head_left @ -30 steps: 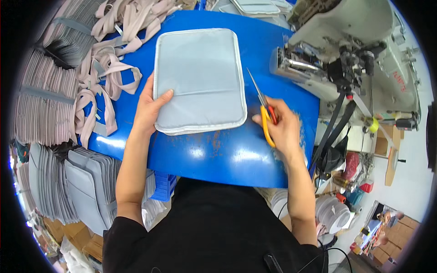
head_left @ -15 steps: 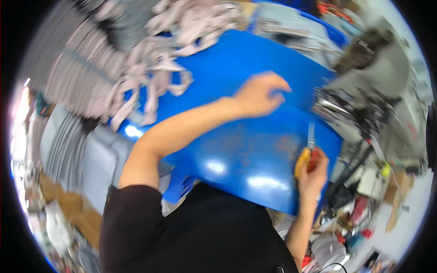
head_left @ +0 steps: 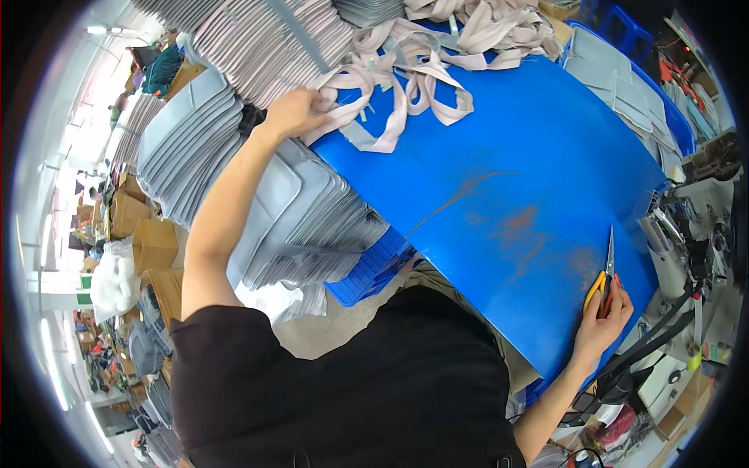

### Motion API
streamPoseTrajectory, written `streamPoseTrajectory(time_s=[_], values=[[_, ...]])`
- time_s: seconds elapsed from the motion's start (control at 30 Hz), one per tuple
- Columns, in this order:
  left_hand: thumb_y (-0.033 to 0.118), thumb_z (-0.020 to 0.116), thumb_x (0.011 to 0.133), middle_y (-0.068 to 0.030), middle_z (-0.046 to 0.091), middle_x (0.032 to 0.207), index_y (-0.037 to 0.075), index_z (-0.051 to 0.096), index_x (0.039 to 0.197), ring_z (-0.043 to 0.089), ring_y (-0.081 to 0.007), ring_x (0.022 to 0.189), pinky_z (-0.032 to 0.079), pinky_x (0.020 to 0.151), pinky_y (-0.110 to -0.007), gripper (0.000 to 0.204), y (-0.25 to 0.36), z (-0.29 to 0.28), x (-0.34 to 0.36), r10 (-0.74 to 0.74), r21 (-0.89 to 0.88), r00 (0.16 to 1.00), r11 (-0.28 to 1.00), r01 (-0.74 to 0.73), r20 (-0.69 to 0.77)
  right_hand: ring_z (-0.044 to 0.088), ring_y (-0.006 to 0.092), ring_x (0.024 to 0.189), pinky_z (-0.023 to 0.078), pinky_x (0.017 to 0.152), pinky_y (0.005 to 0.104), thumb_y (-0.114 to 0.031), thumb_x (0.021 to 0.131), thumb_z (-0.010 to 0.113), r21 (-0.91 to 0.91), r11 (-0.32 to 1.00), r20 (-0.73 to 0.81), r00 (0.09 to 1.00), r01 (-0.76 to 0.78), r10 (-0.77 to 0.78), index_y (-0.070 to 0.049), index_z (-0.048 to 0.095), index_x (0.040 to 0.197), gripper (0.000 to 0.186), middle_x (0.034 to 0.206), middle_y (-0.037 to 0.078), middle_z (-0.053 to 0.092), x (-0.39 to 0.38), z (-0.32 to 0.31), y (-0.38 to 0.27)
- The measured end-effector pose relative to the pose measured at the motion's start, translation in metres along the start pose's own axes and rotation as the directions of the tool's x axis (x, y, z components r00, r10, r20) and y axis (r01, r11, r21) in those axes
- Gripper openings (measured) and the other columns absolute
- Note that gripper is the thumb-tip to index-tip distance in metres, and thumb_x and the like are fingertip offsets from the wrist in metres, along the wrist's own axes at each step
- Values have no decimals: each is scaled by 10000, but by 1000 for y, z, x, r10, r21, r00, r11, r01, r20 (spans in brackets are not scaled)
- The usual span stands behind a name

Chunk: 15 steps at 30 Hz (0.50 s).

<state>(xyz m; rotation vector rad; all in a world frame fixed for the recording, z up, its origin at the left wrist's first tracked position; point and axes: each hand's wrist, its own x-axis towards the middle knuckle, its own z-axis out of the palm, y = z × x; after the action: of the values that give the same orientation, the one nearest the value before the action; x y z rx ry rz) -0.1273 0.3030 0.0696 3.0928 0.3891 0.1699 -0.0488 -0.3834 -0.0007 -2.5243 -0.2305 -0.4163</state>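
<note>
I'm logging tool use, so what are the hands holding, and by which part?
The right hand holds the scissors by the handles. The left hand is at the pale pink straps; whether it grips one cannot be told.

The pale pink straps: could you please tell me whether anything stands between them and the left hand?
Nothing visible does: the left hand is right beside the pale pink straps, seemingly touching the nearest one; whether it grips is unclear.
</note>
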Motion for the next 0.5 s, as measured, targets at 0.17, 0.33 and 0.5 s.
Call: streamPoseTrajectory(time_s=[0.17, 0.33, 0.5], values=[[303, 774, 888, -119, 717, 803, 53, 737, 944, 687, -267, 740, 537, 703, -413, 259, -37, 16, -4, -94, -187, 991, 976, 111, 97, 585, 332, 1251, 500, 1057, 419, -91, 986, 686, 9, 998, 14, 998, 58, -58, -33, 681, 1339, 357, 1328, 187, 566, 2, 0, 3], [202, 658, 1033, 23, 698, 901, 33, 725, 1092, 634, -92, 802, 491, 705, -285, 192, -6, -135, 42, -221, -593, 892, 803, -64, -395, 584, 324, 1267, 498, 1061, 422, -99, 996, 681, 6, 999, 9, 999, 37, -37, -23, 662, 1365, 377, 1366, 185, 562, 1, 0, 3], [241, 738, 991, 9, 655, 705, 55, 657, 882, 606, -77, 598, 488, 560, -238, 231, 71, -214, 49, -116, -566, 857, 793, -224, -501, 601, 309, 1245, 492, 1057, 412, -85, 986, 695, 292, 956, -70, 996, -28, 51, -23, 660, 1367, 387, 1356, 176, 581, 12, 15, -14]])
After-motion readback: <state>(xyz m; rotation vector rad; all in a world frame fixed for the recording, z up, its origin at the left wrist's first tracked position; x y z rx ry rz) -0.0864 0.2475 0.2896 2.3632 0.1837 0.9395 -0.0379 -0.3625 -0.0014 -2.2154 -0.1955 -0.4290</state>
